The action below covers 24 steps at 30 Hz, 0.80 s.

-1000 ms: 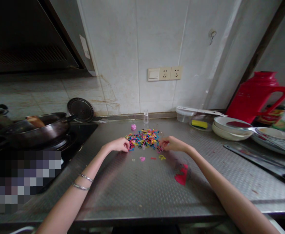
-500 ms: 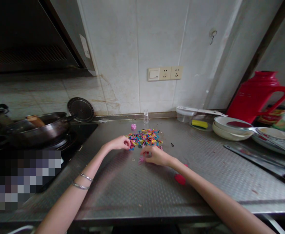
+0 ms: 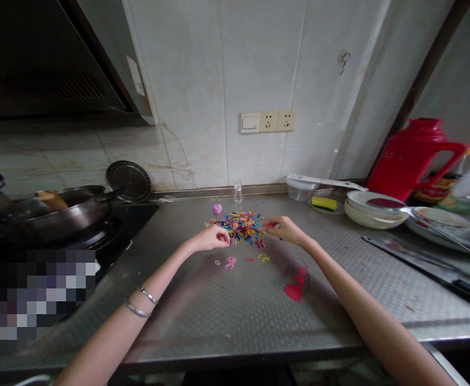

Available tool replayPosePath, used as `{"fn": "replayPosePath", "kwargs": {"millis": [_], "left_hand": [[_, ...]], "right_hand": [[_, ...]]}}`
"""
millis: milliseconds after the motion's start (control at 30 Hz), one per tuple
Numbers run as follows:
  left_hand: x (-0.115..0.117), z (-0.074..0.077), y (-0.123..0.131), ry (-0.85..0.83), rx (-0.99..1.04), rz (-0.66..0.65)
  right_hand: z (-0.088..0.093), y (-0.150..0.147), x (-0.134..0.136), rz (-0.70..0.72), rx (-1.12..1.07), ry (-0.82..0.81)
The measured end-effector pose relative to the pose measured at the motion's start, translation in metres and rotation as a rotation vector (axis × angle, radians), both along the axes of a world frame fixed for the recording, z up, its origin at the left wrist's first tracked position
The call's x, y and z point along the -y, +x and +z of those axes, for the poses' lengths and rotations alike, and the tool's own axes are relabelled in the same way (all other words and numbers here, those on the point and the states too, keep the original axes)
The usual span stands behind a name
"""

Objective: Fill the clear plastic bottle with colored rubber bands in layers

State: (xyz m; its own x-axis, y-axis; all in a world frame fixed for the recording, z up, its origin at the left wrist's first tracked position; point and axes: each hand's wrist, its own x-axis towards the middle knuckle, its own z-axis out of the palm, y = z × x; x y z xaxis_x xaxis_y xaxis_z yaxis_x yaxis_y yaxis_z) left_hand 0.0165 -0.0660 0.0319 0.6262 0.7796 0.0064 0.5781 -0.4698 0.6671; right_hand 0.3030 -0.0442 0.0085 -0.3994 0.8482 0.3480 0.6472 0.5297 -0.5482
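Observation:
A heap of small coloured rubber bands (image 3: 241, 228) lies on the metal counter between my two hands. At its front left edge my left hand (image 3: 211, 238) is closed, thumb and fingers pinched together; whatever is in them is too small to name. My right hand (image 3: 286, 229) hovers by the heap's right edge, thumb and fingers loosely curved and apart, with nothing visible between them. In front of the heap lie pink bands (image 3: 230, 263), a red band (image 3: 250, 259), yellow bands (image 3: 263, 258) and a pale band (image 3: 217, 262).
Behind the heap are a small clear bottle (image 3: 238, 194) and a pink object (image 3: 217, 208). A red-marked clear bag or wrapper (image 3: 295, 289) lies near my right forearm. A pan (image 3: 70, 212) is left; bowls (image 3: 374, 217), a knife (image 3: 420, 262) and a red thermos (image 3: 410, 158) are right.
My right hand has moved from the front of the heap to its right side, uncovering the pink, red and yellow bands. My left hand has shifted slightly right. The view has turned a little.

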Motion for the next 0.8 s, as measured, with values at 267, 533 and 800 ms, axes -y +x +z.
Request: {"fn": "replayPosePath", "kwargs": {"millis": [267,533,800], "left_hand": [[0.012,-0.003,0.054,0.155,-0.114,-0.139],[0.011,-0.013,0.061,0.072,-0.185,-0.186],[-0.013,-0.016,0.039,-0.097,0.027,-0.149]], "right_hand": [[-0.009,0.003,-0.003,0.083,0.1,-0.14],[-0.005,-0.001,0.003,0.176,0.194,-0.264],[-0.004,-0.005,0.005,0.17,0.187,-0.282]]}}
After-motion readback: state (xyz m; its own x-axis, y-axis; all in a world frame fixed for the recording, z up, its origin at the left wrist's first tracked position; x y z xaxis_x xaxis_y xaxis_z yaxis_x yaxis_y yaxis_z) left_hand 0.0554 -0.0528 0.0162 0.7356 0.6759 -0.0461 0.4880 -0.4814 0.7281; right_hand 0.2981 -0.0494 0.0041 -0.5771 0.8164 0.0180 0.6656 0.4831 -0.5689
